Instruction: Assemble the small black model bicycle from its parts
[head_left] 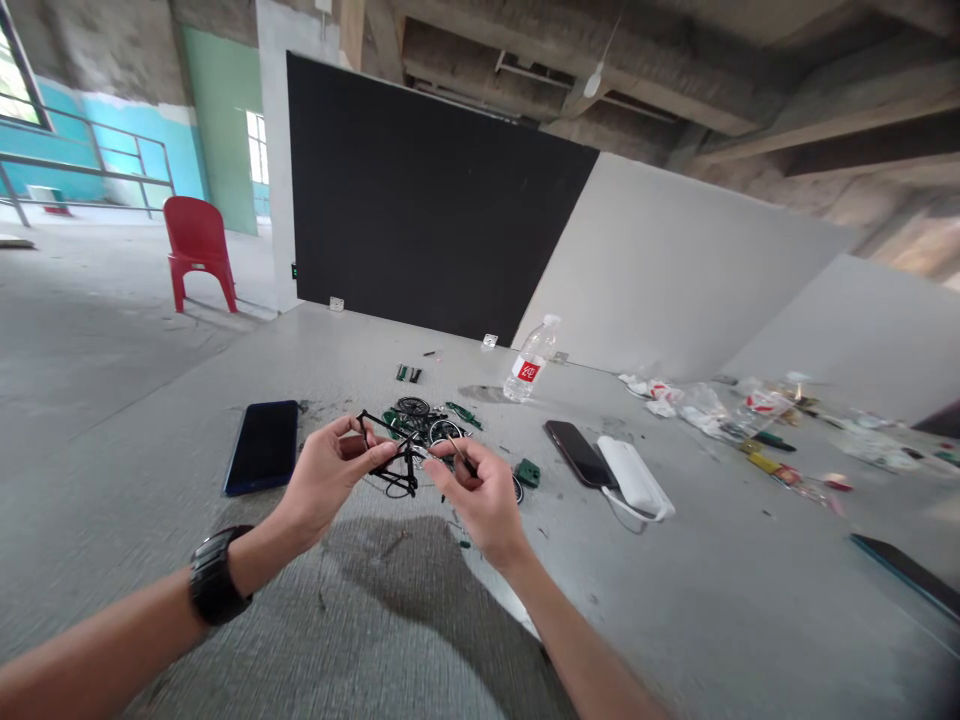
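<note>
A small black bicycle frame (397, 475) is pinched between the thumb and fingers of my left hand (334, 470), raised over the grey table. Close to its right side, my right hand (480, 495) is closed around a thin brownish tool (463, 455), its fingertips near the frame. Whether those fingertips touch the frame is too small to tell. Behind my hands lie small black wheels (413, 406) and green parts (463, 414). To the right of my right hand is a green block-like piece (528, 473), beside a partly hidden wheel.
A tablet (262, 447) lies left of my hands. To the right are a black phone (577, 452) and a white power bank (634, 476) with a cable. A water bottle (533, 360) stands behind. Wrappers and litter (705, 408) spread across the far right.
</note>
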